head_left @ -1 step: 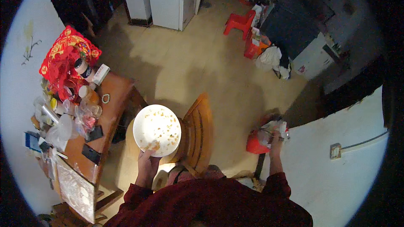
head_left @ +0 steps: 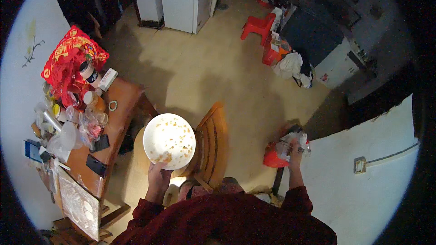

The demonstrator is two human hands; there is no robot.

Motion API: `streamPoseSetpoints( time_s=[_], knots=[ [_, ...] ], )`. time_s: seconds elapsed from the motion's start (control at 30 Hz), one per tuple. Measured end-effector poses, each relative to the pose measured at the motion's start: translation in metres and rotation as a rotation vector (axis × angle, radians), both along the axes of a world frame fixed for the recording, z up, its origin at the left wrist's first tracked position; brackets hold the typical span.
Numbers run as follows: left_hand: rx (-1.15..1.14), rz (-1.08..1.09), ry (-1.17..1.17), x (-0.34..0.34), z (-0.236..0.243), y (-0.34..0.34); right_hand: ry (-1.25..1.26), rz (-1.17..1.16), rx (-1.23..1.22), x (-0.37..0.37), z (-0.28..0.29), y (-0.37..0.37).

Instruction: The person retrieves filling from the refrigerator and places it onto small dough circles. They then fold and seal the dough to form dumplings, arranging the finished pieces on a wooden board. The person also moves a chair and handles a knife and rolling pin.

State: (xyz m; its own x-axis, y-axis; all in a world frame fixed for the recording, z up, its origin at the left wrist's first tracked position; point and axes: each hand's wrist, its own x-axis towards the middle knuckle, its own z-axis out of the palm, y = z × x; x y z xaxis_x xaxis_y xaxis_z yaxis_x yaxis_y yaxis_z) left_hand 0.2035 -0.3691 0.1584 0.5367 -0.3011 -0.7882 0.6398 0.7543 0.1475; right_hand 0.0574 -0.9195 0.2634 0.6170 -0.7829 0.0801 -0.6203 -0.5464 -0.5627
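Observation:
My left hand [head_left: 159,175] grips the near rim of a round white bowl [head_left: 156,135]. Small orange-brown food bits are scattered inside the bowl, with a larger clump by my thumb. Over to the right, my right arm stretches out to a red bin [head_left: 274,156] lined with a pale plastic bag. There my right hand [head_left: 295,150] is at the bin's top, its fingers closed and small in the picture. What they hold among the crumpled plastic cannot be made out.
A wooden chair [head_left: 212,143] stands just beyond the bowl. Along the left, a brown table [head_left: 119,104] carries jars, plastic bags, a dark phone [head_left: 96,166] and a floured board [head_left: 75,199]. A white wall [head_left: 336,172] borders the right; a red stool [head_left: 259,27] stands farther off.
The view has shifted very slightly. My left hand keeps its grip on the bowl, and my right hand stays at the bin.

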Motion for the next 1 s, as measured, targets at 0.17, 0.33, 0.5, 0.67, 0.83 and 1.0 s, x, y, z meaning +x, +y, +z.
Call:
streamPoseSetpoints(
  time_s=[0.17, 0.33, 0.5, 0.67, 0.83, 1.0],
  knots=[
    [0.058, -0.054, 0.112, -0.010, 0.012, -0.023, -0.018, -0.213, 0.445, 0.012, -0.022, -0.037],
    [0.137, 0.006, 0.101, -0.017, 0.038, -0.057, 0.158, -0.030, 0.533, 0.007, -0.044, -0.098],
    [0.042, -0.037, 0.110, -0.019, 0.060, -0.111, 0.211, 0.185, 0.059, -0.017, -0.026, -0.140],
    [-0.084, -0.178, 0.286, -0.007, 0.075, -0.182, 0.301, -0.149, 0.128, -0.027, 0.045, -0.162],
    [-0.278, -0.194, 0.083, 0.023, 0.072, -0.242, 0.020, -0.222, 0.444, 0.035, 0.037, -0.138],
    [-0.336, -0.235, 0.097, 0.042, 0.064, -0.284, 0.259, 0.159, 0.686, 0.127, -0.009, -0.089]
  ],
)
